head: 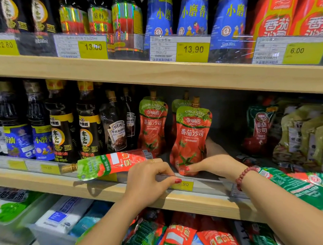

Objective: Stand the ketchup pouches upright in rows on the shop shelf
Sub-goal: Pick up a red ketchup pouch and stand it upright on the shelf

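Three red-and-green ketchup pouches stand on the middle shelf: one at the left, one at the back that is half hidden, and one in front. My right hand grips the base of the front pouch, thumb on its face and fingers behind it. A further pouch lies on its side across the shelf's front edge with its gold cap pointing left. My left hand holds that pouch's bottom end with curled fingers. Several more pouches lie along my right forearm.
Dark sauce bottles and Heinz pouches fill the shelf's left side. A different ketchup pouch and yellow-green packets stand to the right. The upper shelf board hangs close above. More pouches lie on the shelf below.
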Available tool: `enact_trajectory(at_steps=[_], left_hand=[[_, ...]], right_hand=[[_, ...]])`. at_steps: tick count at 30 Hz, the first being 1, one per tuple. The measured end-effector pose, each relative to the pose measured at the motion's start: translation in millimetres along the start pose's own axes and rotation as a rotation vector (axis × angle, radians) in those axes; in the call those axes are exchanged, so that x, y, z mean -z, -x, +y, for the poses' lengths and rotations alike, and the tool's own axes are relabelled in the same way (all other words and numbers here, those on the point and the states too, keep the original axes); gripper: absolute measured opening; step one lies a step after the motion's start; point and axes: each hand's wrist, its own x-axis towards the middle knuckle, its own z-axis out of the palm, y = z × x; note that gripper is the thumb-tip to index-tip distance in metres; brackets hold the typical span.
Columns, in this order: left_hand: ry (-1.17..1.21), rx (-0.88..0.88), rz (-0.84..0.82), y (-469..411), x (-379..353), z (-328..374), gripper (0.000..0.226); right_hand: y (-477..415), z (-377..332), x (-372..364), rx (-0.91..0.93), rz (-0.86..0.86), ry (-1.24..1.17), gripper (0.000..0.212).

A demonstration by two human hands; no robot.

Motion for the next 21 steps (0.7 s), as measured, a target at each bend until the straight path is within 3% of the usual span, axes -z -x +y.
enact_trajectory(at_steps=[9,21], left_hand=[[-0.023,-0.063,0.039,1,-3,-1,0.021],[-0.01,-0.108,0.078,1,-7,-4,0.024]], right_hand=[[-26,1,-7,0.05,0.075,0.124,0.089],[-50,6,-15,0.098,0.077,0.028,0.08]])
